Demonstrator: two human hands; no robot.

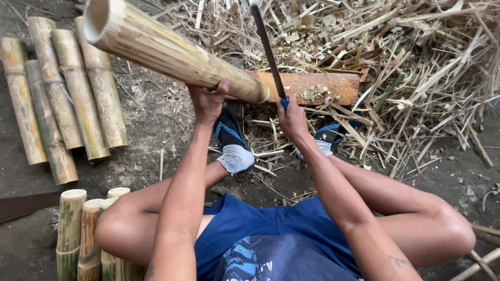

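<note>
Both hands (208, 101) up: bamboo (172, 52), blade (268, 49)

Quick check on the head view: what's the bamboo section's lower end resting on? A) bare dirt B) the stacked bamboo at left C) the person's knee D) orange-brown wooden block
D: the left hand steadies the bamboo section, tilted, with its lower end on the orange-brown wooden block, while the right hand grips a blue-handled blade beside it.
</note>
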